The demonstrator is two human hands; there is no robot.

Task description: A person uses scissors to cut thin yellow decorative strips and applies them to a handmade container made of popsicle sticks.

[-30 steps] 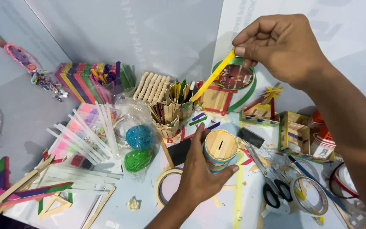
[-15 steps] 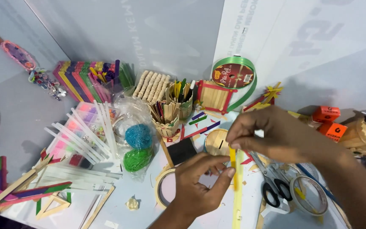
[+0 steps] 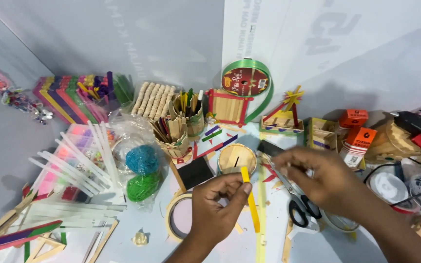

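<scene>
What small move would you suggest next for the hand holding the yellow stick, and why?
Probably the left hand should lift the flat yellow wooden craft stick toward the round wooden-stick cup just above it. The stick's upper end already lies near the cup's rim, and the right hand hovers beside it, holding nothing visible, over the black-handled scissors.

Two small orange boxes (image 3: 357, 130) far right, one behind other, white panel on nearer. Round dark-red label (image 3: 245, 82) with gold edging inside green ribbon spool (image 3: 268, 80), far centre. Clear plastic bag (image 3: 135, 146) centre-left, holding blue and green bundles.
</scene>
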